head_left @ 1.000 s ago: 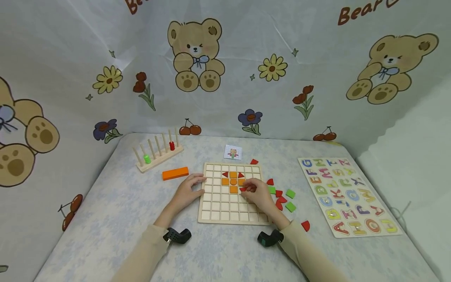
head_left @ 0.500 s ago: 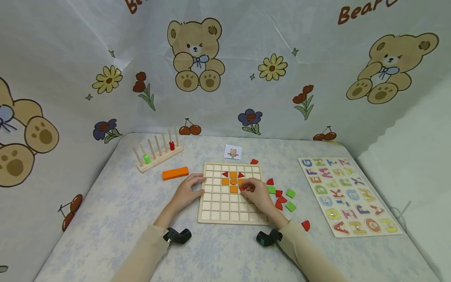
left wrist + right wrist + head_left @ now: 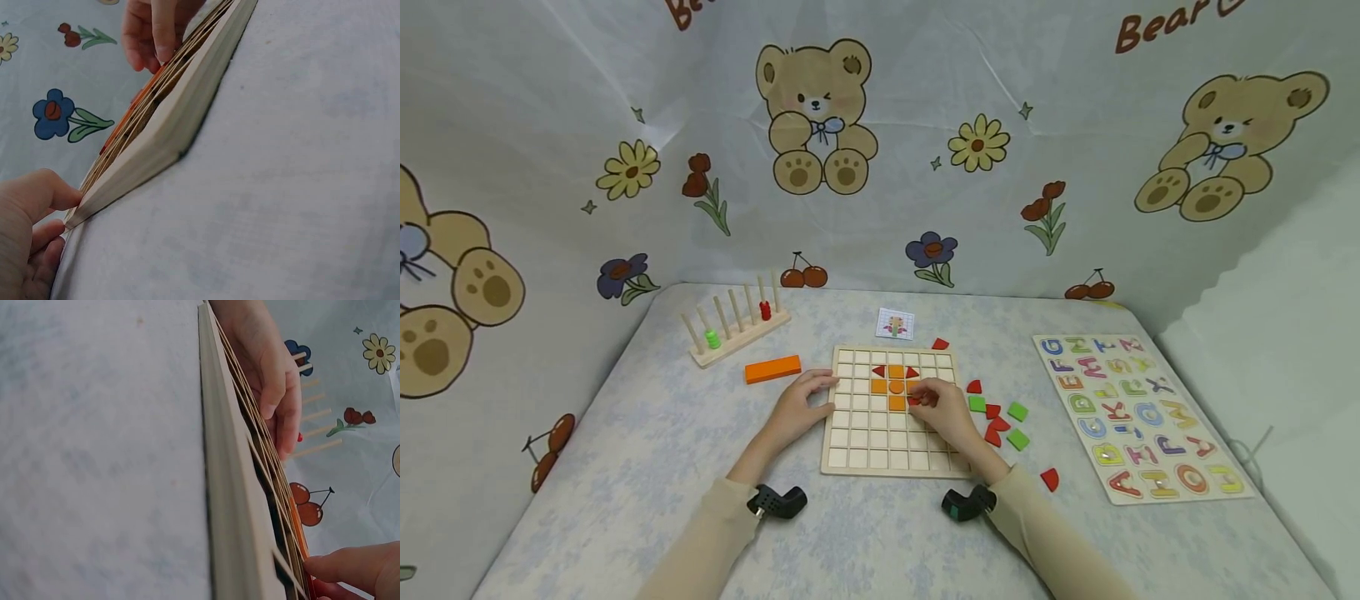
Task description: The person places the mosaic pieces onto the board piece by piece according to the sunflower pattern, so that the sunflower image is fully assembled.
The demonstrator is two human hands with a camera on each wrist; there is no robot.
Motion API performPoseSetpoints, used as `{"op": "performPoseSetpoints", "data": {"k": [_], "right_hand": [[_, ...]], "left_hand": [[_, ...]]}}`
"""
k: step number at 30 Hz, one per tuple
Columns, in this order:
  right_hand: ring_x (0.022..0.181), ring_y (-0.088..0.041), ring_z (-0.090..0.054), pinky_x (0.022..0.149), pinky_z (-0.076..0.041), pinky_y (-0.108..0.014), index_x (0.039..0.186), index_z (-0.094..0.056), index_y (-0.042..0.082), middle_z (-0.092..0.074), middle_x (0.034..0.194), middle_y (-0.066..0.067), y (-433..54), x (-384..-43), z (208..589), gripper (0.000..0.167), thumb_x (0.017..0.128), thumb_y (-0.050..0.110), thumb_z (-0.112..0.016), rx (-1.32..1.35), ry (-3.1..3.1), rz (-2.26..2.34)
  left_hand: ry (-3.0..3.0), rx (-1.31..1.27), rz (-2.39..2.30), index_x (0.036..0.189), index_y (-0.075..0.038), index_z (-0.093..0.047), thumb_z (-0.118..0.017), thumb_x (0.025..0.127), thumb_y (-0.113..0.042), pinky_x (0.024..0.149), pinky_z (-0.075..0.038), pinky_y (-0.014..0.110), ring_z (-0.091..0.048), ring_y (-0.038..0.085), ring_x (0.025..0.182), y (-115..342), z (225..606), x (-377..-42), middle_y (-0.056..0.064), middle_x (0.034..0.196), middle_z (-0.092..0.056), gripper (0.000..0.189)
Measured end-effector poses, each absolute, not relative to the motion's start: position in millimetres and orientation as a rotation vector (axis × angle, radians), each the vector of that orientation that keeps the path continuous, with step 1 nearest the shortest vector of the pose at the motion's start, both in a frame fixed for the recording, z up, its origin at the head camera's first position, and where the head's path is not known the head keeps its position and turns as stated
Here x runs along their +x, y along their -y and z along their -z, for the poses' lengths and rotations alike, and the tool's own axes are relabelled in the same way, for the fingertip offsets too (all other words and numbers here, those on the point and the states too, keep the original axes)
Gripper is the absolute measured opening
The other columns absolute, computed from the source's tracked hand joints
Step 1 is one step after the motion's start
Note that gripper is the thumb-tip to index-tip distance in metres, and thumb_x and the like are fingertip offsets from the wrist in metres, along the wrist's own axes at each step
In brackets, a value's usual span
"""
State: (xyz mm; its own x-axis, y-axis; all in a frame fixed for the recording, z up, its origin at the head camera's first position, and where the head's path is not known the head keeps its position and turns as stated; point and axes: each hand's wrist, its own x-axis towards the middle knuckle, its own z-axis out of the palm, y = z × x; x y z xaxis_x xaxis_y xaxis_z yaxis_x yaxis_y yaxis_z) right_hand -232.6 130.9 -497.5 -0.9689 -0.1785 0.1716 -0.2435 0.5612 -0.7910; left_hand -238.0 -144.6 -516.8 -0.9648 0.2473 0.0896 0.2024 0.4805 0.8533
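A wooden grid board (image 3: 857, 450) lies at the middle of the table. Along its left edge rests my left hand (image 3: 801, 402), fingers and thumb touching the rim, seen also in the left wrist view as a hand (image 3: 31, 212) at the board's edge. Over the right part of the grid, my right hand (image 3: 946, 410) pinches a small red piece (image 3: 913, 401), partly hidden by the fingers, right of the lower orange square (image 3: 897, 403). An orange round piece (image 3: 897, 387) sits at the centre, among orange squares, with red triangular pieces (image 3: 879, 371) at the upper corners.
Loose red pieces (image 3: 992, 437) and green squares (image 3: 1018, 412) lie right of the board. Behind it is a pattern card (image 3: 895, 323). A peg stand (image 3: 741, 337) and an orange block (image 3: 772, 369) are at the left; an alphabet board (image 3: 1093, 396) lies at the right.
My right hand has shifted slightly to the left and away from me, with the red piece. The left hand stays at the board's edge.
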Motion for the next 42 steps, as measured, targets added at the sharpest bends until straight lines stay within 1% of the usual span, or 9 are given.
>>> {"op": "performPoseSetpoints", "data": {"k": [5, 9, 12, 16, 20, 25, 30, 37, 42], "right_hand": [[0.075, -0.014, -0.056, 0.066, -0.047, -0.019, 0.100, -0.070, 0.002, -0.068, 0.094, -0.013, -137, -231, 493, 0.020, 0.081, 0.004, -0.073, 0.391, 2.712, -1.466], [0.080, -0.016, -0.060, 0.070, -0.049, -0.020, 0.107, -0.068, -0.001, -0.067, 0.101, -0.017, -152, -222, 478, 0.023, 0.086, 0.009, -0.068, 0.357, 2.691, -1.547], [0.079, -0.013, -0.060, 0.068, -0.049, -0.020, 0.108, -0.066, -0.003, -0.067, 0.099, -0.019, -169, -211, 467, 0.024, 0.088, 0.009, -0.066, 0.318, 2.697, -1.531], [0.072, -0.007, -0.056, 0.062, -0.047, -0.019, 0.105, -0.067, -0.004, -0.067, 0.091, -0.017, -194, -190, 462, 0.022, 0.086, 0.007, -0.068, 0.268, 2.740, -1.486], [0.069, -0.002, -0.054, 0.061, -0.048, -0.018, 0.101, -0.068, -0.002, -0.067, 0.085, -0.012, -217, -165, 470, 0.022, 0.080, 0.003, -0.072, 0.229, 2.819, -1.425], [0.073, -0.001, -0.055, 0.066, -0.049, -0.018, 0.101, -0.069, 0.004, -0.068, 0.089, -0.007, -235, -143, 486, 0.027, 0.075, 0.003, -0.076, 0.197, 2.918, -1.399], [0.077, -0.005, -0.055, 0.067, -0.048, -0.018, 0.103, -0.069, 0.008, -0.067, 0.093, -0.005, -236, -137, 495, 0.030, 0.075, 0.005, -0.078, 0.206, 2.888, -1.424], [0.070, -0.002, -0.050, 0.060, -0.042, -0.017, 0.104, -0.070, 0.008, -0.067, 0.087, -0.004, -233, -137, 501, 0.030, 0.075, 0.003, -0.077, 0.208, 2.794, -1.414], [0.071, -0.003, -0.049, 0.059, -0.041, -0.017, 0.105, -0.071, 0.010, -0.066, 0.086, -0.002, -230, -137, 502, 0.031, 0.075, 0.005, -0.078, 0.266, 2.757, -1.394]], "left_hand": [[-2.652, 0.407, -1.533, 0.130, -0.015, -0.060, -0.068, 0.087, -0.017, 0.105, -0.041, 0.045, -0.049, 0.025, 0.128, 144, 516, -239, 0.003, 0.142, -0.049, 0.043], [-2.653, 0.407, -1.529, 0.130, -0.015, -0.060, -0.068, 0.087, -0.017, 0.105, -0.042, 0.045, -0.049, 0.024, 0.127, 142, 517, -241, 0.003, 0.142, -0.049, 0.044], [-2.666, 0.412, -1.522, 0.129, -0.015, -0.060, -0.069, 0.087, -0.017, 0.105, -0.042, 0.045, -0.050, 0.024, 0.127, 142, 517, -241, 0.002, 0.142, -0.049, 0.044], [-2.678, 0.410, -1.519, 0.129, -0.015, -0.060, -0.068, 0.086, -0.016, 0.105, -0.042, 0.046, -0.049, 0.025, 0.128, 143, 518, -241, 0.003, 0.141, -0.049, 0.043], [-2.679, 0.418, -1.514, 0.129, -0.014, -0.060, -0.068, 0.087, -0.017, 0.105, -0.042, 0.046, -0.049, 0.026, 0.127, 145, 519, -240, 0.004, 0.142, -0.049, 0.043], [-2.692, 0.414, -1.500, 0.130, -0.014, -0.060, -0.068, 0.087, -0.018, 0.104, -0.043, 0.045, -0.050, 0.026, 0.126, 147, 519, -239, 0.004, 0.142, -0.048, 0.044], [-2.677, 0.400, -1.527, 0.129, -0.013, -0.060, -0.069, 0.086, -0.016, 0.104, -0.043, 0.046, -0.050, 0.026, 0.125, 148, 518, -238, 0.003, 0.141, -0.049, 0.044], [-2.670, 0.424, -1.537, 0.129, -0.014, -0.060, -0.068, 0.087, -0.016, 0.104, -0.042, 0.046, -0.050, 0.026, 0.126, 145, 520, -237, 0.004, 0.141, -0.049, 0.043], [-2.674, 0.423, -1.535, 0.129, -0.013, -0.060, -0.068, 0.087, -0.015, 0.104, -0.042, 0.046, -0.050, 0.026, 0.125, 145, 518, -237, 0.005, 0.141, -0.049, 0.043]]}}
